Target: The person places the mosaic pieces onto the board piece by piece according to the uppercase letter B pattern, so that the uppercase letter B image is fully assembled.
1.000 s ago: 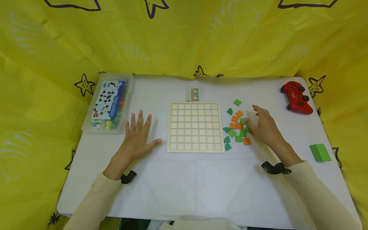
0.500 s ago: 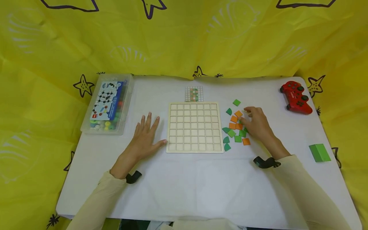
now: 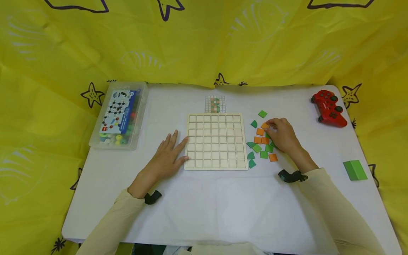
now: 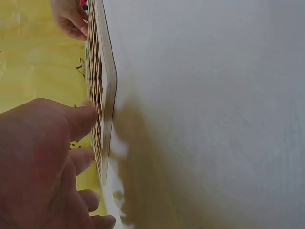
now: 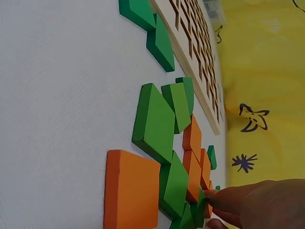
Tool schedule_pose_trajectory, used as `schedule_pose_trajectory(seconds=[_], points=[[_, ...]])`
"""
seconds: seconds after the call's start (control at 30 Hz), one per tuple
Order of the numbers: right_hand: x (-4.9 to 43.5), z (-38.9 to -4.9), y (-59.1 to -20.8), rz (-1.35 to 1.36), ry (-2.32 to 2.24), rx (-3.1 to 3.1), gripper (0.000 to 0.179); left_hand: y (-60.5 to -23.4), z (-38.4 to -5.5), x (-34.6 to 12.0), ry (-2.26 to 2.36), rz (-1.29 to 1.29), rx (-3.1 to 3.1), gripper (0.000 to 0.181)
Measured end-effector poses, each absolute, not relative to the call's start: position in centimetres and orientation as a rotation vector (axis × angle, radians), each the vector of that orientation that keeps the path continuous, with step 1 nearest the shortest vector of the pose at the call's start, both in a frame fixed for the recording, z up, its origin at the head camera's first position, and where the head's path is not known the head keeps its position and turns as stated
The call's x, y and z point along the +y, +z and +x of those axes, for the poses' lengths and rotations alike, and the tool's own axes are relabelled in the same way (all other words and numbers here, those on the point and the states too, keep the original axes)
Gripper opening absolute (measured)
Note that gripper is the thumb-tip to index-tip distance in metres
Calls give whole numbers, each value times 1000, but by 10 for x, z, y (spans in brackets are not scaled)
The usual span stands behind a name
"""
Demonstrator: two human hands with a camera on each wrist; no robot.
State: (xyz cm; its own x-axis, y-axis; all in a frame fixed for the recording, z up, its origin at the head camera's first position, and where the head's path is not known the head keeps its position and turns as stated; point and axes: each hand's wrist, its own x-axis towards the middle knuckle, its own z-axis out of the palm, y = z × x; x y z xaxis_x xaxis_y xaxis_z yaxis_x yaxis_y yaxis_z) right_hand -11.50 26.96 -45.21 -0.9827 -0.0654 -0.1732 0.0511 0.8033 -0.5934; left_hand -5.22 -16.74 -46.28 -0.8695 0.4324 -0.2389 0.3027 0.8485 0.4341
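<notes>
A pale wooden grid board [image 3: 215,143] lies mid-table with nothing in its cells. My left hand [image 3: 167,159] is spread beside its left edge, with index fingertip and thumb right at the frame; the left wrist view shows the thumb [image 4: 83,119] close over the rim. Right of the board lie loose tiles: orange squares, light green squares and dark green quarter-rounds [image 3: 251,155]. My right hand [image 3: 282,136] reaches over the far side of this group, pinching an orange square tile [image 3: 264,125] between thumb and fingers. Its palm side hides some green tiles.
Behind the board is a small printed pattern card [image 3: 215,104]. A clear plastic box [image 3: 119,115] of coloured parts stands at the left. Toward the right edge are a red game controller [image 3: 329,108] and a green block [image 3: 355,170]. Yellow curtain surrounds the table's back and sides.
My left hand has moved right, up to the board's edge. My right hand has moved left across the tiles, its fingers closing on the orange square tile.
</notes>
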Motion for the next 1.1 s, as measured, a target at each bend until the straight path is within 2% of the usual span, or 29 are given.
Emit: schedule_pose_trajectory(seconds=[0.6, 1.1], points=[[267, -129, -451, 5, -899, 2743, 37, -462, -51, -166, 514, 569, 2695, 70], [269, -141, -454, -102, -906, 2725, 37, -460, -50, -164, 536, 543, 2684, 71]])
